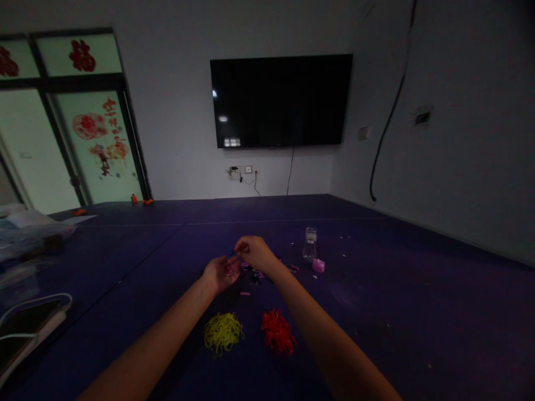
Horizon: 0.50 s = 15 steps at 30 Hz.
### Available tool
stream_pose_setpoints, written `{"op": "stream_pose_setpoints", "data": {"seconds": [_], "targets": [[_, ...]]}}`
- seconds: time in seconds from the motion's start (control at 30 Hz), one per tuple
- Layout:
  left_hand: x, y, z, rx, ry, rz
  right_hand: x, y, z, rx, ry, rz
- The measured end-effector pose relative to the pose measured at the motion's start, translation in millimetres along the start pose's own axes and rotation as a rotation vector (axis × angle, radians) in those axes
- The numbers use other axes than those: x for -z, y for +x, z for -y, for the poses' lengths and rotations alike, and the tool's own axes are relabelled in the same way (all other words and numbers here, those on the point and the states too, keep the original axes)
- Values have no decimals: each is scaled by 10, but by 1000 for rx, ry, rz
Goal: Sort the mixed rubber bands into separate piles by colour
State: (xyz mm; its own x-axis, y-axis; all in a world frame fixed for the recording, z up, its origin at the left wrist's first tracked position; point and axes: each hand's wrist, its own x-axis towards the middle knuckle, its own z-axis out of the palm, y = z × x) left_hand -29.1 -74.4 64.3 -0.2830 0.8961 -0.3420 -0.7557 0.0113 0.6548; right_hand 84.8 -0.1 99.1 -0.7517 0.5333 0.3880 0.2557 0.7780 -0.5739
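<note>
Palm up, with its fingers loosely spread, my left hand (223,274) rests just above the dark blue surface. Close to its fingertips, my right hand (253,252) is closed in a pinch; whatever small dark thing is in it is too blurred to name. Beneath and beside the hands lie scattered small pink and black bands (256,278), partly hidden by my right hand and wrist. One pink band (245,293) lies apart, nearer to me. Between my forearms are a heap of yellow-green elastic bands (223,333) and a heap of red elastic bands (277,332).
A clear plastic jar (310,245) stands beyond my right hand, with a pink cap (318,265) beside it. White scraps dot the surface. At left are plastic bags (31,239) and a device with a white cable (33,328). A television (284,103) hangs on the wall.
</note>
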Motion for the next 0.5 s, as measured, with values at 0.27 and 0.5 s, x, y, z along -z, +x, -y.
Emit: {"op": "stream_pose_setpoints", "data": {"seconds": [0.27, 0.5], "targets": [[117, 42, -190, -123, -93, -162, -148, -158, -13, -113, -558, 591], [79, 57, -162, -65, -61, -157, -216, -234, 78, -114, -646, 721]]}}
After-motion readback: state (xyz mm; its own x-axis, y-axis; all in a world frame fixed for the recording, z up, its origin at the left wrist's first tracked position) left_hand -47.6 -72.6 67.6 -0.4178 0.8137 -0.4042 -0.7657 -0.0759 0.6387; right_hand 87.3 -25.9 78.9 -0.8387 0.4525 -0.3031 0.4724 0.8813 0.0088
